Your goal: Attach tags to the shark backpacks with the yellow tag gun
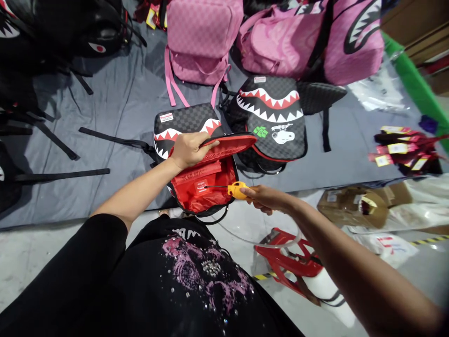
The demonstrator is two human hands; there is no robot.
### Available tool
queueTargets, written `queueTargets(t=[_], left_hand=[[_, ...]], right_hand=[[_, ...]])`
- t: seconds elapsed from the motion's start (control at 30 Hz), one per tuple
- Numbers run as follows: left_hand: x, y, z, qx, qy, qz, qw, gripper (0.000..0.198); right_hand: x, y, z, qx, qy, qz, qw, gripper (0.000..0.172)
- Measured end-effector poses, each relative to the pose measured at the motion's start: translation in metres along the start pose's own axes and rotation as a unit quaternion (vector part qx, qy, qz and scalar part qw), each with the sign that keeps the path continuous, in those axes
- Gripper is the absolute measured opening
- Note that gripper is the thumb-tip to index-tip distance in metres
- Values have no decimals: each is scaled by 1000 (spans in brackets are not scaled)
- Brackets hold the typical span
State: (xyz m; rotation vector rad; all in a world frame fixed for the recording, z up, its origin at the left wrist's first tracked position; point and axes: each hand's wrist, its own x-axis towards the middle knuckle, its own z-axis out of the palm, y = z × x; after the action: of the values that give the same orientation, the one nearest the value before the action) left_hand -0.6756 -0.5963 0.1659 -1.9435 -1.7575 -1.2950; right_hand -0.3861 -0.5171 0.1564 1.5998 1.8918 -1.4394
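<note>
Grey cloth covers the bench (pixel 115 103), creased, with black straps trailing over it. Below its near edge is pale concrete floor (pixel 28 262) with a strip of yellow-black hazard tape (pixel 430 240), a red stool (pixel 287 264) and a cardboard box (pixel 351 206) with plastic bags beside it.

At the near edge of the bench lies a black checkered shark-mouth backpack (pixel 185 124), unzipped, its red lining showing. Left hand (pixel 191 149): clenched on the raised edge of the open flap, holding it up. Right hand (pixel 266 199): grasping a yellow tool (pixel 236 190), whose thin dark nozzle points into the red interior. A clear hose (pixel 245 239) loops below it.

Just right of the open bag, touching it, is a second shark-mouth backpack (pixel 271 121) with a green patch and a white cartoon figure. Behind are two pink backpacks (pixel 203 37); black backpacks (pixel 63 28) are piled far left. A bundle of red and yellow hang tags (pixel 403 150) lies at the right end.

Writing: a white-and-red label (pixel 166 117) on the open bag's top and a sewn label (pixel 200 186) in the lining are both too small to read.
</note>
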Motion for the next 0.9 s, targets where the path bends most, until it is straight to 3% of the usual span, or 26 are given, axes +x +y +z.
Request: queueTargets(t=[0.1,0.23,0.37,0.57,0.7,0.8,0.9], left_hand=[[0,-1,0,21,0,-6,1000,49],[0,2,0,17,2,12,1000,49],[0,8,-1,6,-12,37,999,49],[-3,9,-2,-4,-18,47,999,47],[-6,16,-3,3,-61,4,998,48],[-14,39,-20,-7,-148,-54,988,41],[-46,55,-43,-106,-313,-86,940,39]], right_hand=[[-5,19,7,125,-93,10,988,57],[9,42,25,316,-75,18,945,57],[25,49,47,402,-74,6,913,57],[10,54,40,308,-114,-43,944,63],[-4,63,21,163,-71,-3,984,58],[-9,71,9,25,17,47,998,50],[-16,84,1,67,40,39,996,50]])
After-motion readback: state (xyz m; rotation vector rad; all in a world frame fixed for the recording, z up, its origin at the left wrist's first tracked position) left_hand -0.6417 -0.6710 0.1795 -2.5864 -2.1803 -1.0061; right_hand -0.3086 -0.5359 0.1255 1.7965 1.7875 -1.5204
